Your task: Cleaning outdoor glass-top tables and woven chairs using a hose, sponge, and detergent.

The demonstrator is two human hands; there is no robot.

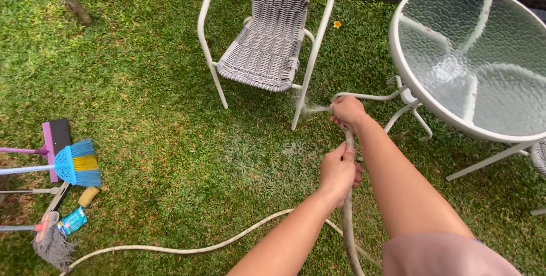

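Observation:
My right hand (pixel 347 112) grips the end of a pale garden hose (pixel 348 219), and a thin spray of water leaves it toward the left, at the foot of a woven grey chair (pixel 267 48) with a white metal frame. My left hand (pixel 338 172) holds the same hose a little lower down. The hose runs down past my arms and loops across the grass (pixel 170 111) to the lower left.
A round glass-topped table (pixel 398 54) with white legs stands at the right. At the left edge lie a blue broom (pixel 77 164), a pink-edged push broom (pixel 56 139), a mop (pixel 52 244) and a small bottle (pixel 73 220). Two yellow flowers lie on the grass.

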